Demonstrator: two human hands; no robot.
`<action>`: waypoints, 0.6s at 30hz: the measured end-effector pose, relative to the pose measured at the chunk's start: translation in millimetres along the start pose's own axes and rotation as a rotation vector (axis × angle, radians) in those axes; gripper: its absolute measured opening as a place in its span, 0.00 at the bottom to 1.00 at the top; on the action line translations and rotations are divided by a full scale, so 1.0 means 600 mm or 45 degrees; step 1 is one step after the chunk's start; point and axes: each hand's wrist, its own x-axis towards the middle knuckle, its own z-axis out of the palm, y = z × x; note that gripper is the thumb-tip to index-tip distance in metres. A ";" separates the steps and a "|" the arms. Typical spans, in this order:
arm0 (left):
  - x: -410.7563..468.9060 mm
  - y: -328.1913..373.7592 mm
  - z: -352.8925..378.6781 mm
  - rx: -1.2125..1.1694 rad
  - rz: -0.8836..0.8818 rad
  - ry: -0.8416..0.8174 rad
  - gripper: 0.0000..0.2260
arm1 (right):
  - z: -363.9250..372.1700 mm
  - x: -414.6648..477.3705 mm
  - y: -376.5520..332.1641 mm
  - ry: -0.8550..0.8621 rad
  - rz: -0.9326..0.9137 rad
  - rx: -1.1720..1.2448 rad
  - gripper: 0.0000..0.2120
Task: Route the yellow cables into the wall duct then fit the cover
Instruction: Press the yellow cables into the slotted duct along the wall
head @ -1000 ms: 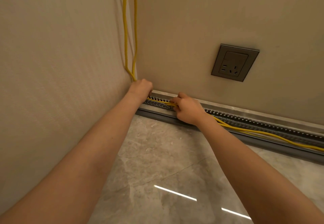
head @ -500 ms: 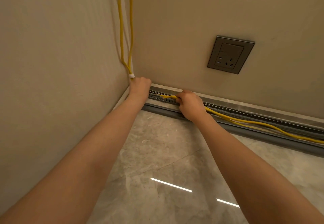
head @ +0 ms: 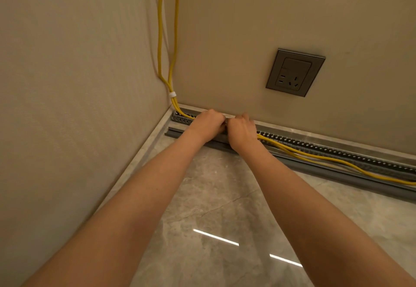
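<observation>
Two yellow cables (head: pixel 160 39) hang down the wall corner, bound by a white tie (head: pixel 172 94), and bend into the slotted grey wall duct (head: pixel 337 151) along the base of the wall. My left hand (head: pixel 208 121) and my right hand (head: pixel 242 129) sit side by side on the duct, fingers curled over the cables where they lie in the channel. To the right of my right hand the cables (head: pixel 315 158) run out along the duct's front edge. The grey cover strip (head: pixel 337 175) lies on the floor in front of the duct.
A grey wall socket (head: pixel 295 72) is mounted above the duct to the right. A side wall (head: pixel 78 84) closes off the left. The polished stone floor (head: pixel 213 208) stretches toward me, with bright light reflections on it.
My left hand has moved right from the corner along the duct and now sits against my right hand. The corner bend of the cables and the white tie are uncovered.
</observation>
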 end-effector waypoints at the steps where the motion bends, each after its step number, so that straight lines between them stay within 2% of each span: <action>1: 0.000 -0.002 0.001 -0.027 -0.012 -0.002 0.12 | 0.005 -0.003 -0.001 0.020 0.000 -0.008 0.15; 8: -0.009 -0.005 0.006 0.033 0.002 -0.002 0.12 | 0.008 -0.013 0.013 0.126 -0.065 0.188 0.17; 12: -0.007 -0.010 0.007 0.095 0.028 -0.065 0.12 | 0.008 -0.019 0.038 0.047 -0.118 0.135 0.18; 18: 0.007 0.004 -0.003 0.188 0.003 -0.104 0.12 | 0.008 -0.038 0.071 0.015 -0.012 0.164 0.21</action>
